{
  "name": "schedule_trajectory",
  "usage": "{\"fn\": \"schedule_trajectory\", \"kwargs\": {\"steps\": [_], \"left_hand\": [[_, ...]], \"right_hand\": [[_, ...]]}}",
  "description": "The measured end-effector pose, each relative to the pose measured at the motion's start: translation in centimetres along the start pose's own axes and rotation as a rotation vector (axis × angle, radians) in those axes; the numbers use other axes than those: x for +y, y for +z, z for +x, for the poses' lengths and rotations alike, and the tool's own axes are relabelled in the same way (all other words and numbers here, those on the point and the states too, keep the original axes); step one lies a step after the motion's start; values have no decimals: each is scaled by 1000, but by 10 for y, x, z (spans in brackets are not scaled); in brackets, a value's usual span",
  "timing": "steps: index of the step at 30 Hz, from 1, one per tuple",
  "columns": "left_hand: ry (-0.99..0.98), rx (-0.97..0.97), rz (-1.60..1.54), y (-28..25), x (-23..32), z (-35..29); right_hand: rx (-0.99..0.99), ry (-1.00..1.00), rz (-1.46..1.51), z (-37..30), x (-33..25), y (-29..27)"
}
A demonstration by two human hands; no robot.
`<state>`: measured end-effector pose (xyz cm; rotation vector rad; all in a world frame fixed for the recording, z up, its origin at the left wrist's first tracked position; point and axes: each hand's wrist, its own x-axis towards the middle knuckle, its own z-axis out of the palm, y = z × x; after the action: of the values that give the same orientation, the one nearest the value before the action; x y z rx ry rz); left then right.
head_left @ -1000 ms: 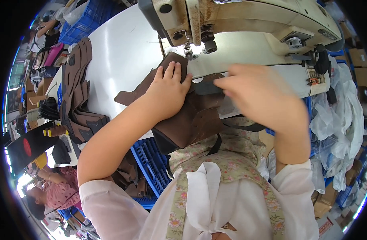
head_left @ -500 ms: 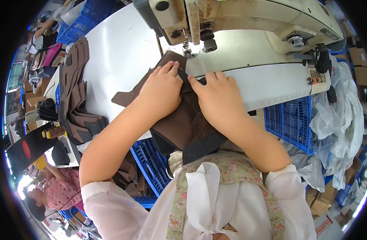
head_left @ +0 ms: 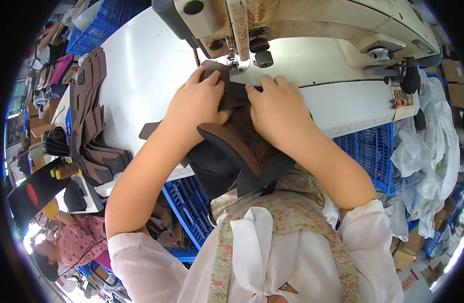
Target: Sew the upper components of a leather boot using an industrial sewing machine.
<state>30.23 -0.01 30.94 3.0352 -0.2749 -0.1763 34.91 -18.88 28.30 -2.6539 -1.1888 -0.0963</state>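
Brown-and-black leathery workpiece [head_left: 234, 145], centre of the frame, between left hand [head_left: 197, 103], half-curled, gripping its upper part, and right hand [head_left: 281, 108], fingers bent, pinching its black edge

Two bare hands, one left hand [head_left: 199, 103] and one right hand [head_left: 283, 108], and one brown leather-like workpiece [head_left: 231, 144]. One sewing machine [head_left: 318, 20] on one white worktable [head_left: 136, 76]. One stack of brown cut pieces [head_left: 88, 96], its layers too overlapped to number. At least three blue plastic crates [head_left: 369, 146], two cardboard boxes [head_left: 454, 72] at the upper right, one floral apron [head_left: 277, 214], two co-workers [head_left: 83, 240]. Several translucent plastic bags [head_left: 419, 146], bunched past exact counting.
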Motion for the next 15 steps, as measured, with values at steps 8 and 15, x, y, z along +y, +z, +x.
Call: {"fn": "schedule_trajectory", "kwargs": {"steps": [8,15], "left_hand": [[2,56,-33,0,-1,2],[-19,29,-7,-6,8,6]], "right_hand": [[19,2,210,19,24,8],[18,53,214,23,35,8]]}}
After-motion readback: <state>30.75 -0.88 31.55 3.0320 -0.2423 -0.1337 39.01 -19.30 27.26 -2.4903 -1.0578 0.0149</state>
